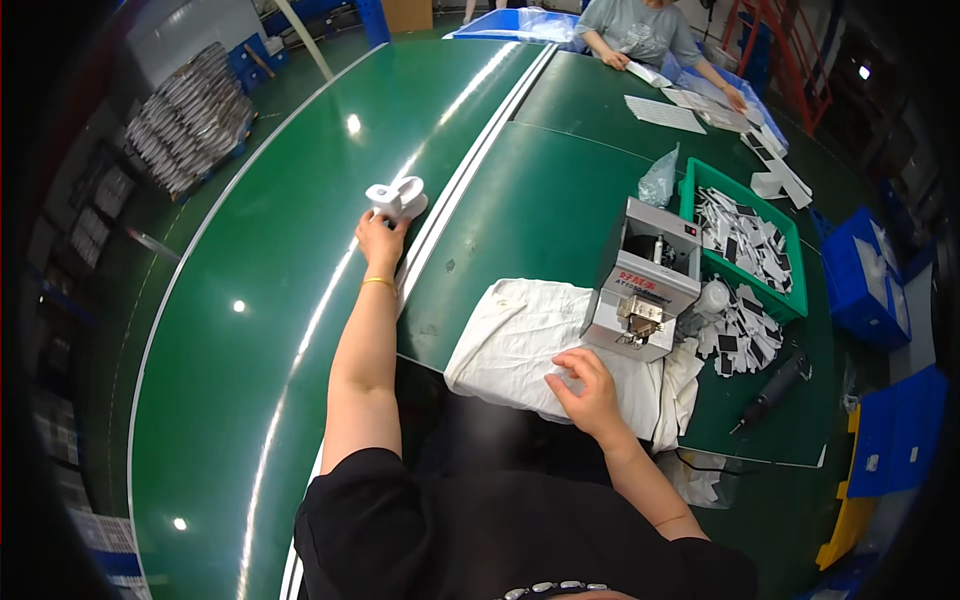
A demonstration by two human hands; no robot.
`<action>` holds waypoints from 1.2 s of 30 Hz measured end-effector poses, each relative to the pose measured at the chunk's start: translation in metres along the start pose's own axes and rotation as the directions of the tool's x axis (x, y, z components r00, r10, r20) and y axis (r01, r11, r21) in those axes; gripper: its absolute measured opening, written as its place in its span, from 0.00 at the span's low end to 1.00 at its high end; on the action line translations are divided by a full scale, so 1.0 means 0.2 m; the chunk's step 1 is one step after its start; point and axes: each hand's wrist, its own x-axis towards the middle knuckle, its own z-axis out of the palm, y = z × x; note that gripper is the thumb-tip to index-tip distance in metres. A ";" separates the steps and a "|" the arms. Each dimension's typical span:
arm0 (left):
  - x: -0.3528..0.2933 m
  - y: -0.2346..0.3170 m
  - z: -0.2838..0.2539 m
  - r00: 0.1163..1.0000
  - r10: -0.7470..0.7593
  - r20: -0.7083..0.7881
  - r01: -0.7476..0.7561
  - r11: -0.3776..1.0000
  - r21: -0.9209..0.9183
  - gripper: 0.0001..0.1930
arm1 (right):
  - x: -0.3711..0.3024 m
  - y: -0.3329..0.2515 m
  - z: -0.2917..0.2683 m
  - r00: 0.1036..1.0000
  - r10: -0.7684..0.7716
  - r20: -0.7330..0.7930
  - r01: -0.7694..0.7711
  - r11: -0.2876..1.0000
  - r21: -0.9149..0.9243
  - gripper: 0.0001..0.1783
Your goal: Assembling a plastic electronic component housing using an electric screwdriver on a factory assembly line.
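My left hand (380, 240) reaches far out over the green belt beside the white rail. Its fingers grip a white plastic part (408, 190) with rounded ends; what kind of part it is, I cannot make out. My right hand (588, 392) hovers over a white cloth (520, 335), fingers curved and apart with nothing between them. Just beyond that hand stands a grey benchtop machine (645, 280) with a metal feeding mechanism at its front.
Right of the machine is a green crate (800, 270) of white and black strips, with more strips (745, 335) heaped beside it. A black electric screwdriver (775, 390) lies nearby. Across the table, a person (645, 35) handles white pieces. Blue bins (865, 270) stand at right.
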 end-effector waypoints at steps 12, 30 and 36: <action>-0.27 -0.48 -0.53 0.985 0.055 -0.162 -0.047 0.997 0.054 0.26 | -0.01 0.01 0.01 1.000 -0.030 -0.008 0.031 0.998 0.047 0.12; -0.92 0.73 -0.09 0.843 0.526 -0.108 -0.459 0.602 -0.653 0.17 | -0.02 0.03 -0.01 1.000 0.000 -0.014 0.001 0.993 0.114 0.09; -0.95 0.70 0.05 0.902 0.430 -0.042 -0.365 0.705 -0.608 0.09 | -0.01 0.03 -0.01 1.000 0.004 0.000 -0.004 0.994 0.107 0.08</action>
